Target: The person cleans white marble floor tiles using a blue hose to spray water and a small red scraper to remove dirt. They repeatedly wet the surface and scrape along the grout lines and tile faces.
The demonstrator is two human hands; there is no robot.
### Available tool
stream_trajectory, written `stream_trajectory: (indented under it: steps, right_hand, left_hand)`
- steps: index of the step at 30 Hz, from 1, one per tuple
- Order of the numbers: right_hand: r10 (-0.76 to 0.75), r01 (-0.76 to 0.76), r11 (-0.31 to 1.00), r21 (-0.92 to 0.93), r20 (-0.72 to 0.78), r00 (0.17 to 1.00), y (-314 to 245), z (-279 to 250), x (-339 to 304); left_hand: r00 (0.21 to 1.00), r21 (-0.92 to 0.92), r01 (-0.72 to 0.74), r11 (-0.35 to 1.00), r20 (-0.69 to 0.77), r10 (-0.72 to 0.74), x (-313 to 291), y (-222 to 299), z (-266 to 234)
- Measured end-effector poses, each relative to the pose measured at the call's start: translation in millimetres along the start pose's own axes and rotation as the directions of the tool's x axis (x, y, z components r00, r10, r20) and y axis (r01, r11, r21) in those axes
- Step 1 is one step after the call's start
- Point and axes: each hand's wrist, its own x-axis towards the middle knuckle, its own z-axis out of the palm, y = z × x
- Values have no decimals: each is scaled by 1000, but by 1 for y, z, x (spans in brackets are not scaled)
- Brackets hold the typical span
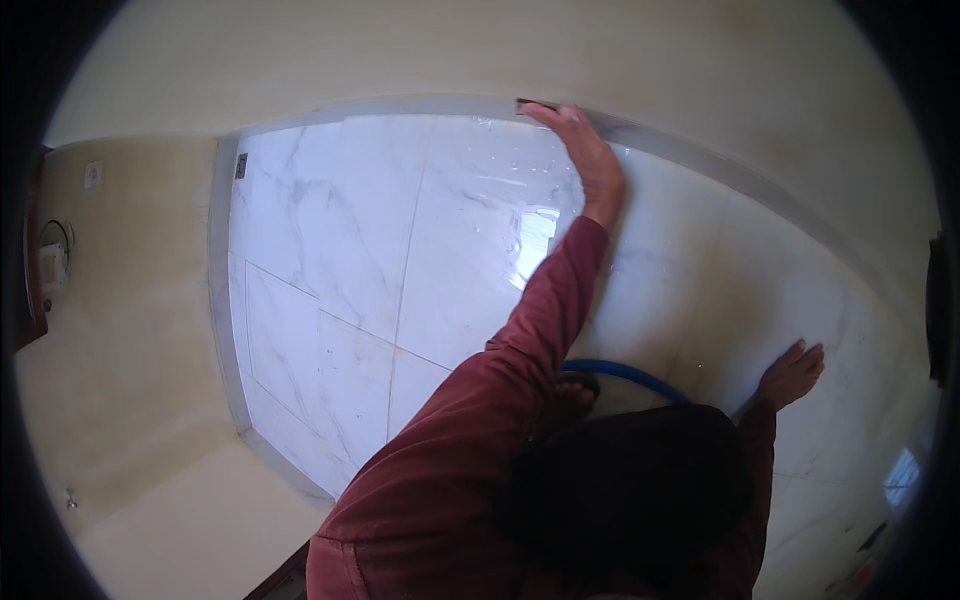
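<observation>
My left arm in its maroon sleeve stretches across the floor. At its end, my left hand (588,160) is closed at the grey skirting (660,147) along the far wall. Its fingers press a thin, dark reddish-brown piece (536,103) there; most of it is hidden, and its kind does not show. Off to the right, my right hand (790,376) rests on the marbled floor tiles (470,270), fingers stretched out, with nothing seen in it. Drops and a wet sheen lie on the tiles beside my left hand.
A blue hose (630,372) curves over the floor by a foot (574,396) in dark footwear. A black rounded shape (630,490) hides the floor below it. A small dark drain cover (241,166) sits in the far left corner. Beige walls (140,250) bound the floor.
</observation>
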Motion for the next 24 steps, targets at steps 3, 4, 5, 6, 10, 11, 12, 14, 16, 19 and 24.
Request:
stream_trajectory:
  steps: [3,4,5,6,10,11,12,14,16,19,24]
  right_hand:
    - [-39,39,999,17,-21,999,16,-2,6]
    - [-56,56,998,23,-24,998,21,-5,2]
    - [-64,64,998,-6,-28,998,27,-8,-4]
    - [-75,74,997,-13,-39,996,29,-4,-3]
    - [12,-12,1000,-8,-17,1000,27,-3,1]
    - [9,-10,1000,-6,-24,1000,25,-2,0]
    - [6,-7,1000,-3,-33,999,27,0,0]
    - [-14,14,1000,14,-33,999,25,-1,4]
    - [-20,22,998,62,-33,999,12,-3,-3]
    - [4,-3,1000,19,-43,999,34,-12,4]
    - [-48,50,998,42,-44,998,32,-7,-1]
  left_hand:
    - [994,-325,85,942,-34,-102,-19,25,27]
    - [995,-168,81,982,-40,-88,-5,18,10]
    - [997,-4,72,997,-37,-72,20,5,-17]
    - [996,1,32,999,-78,-32,51,-6,-48]
    - [994,-62,55,997,-96,-60,161,-25,-151]
    - [987,-145,112,983,-95,-127,182,-27,-166]
    - [988,-181,108,978,-92,-126,204,-30,-179]
    - [984,-239,119,964,-98,-146,229,-42,-209]
    - [994,-197,-16,980,-109,-6,195,-55,-194]
    - [994,-240,95,966,-24,-104,94,-18,-91]
    - [985,132,34,991,-170,-12,142,-33,-133]
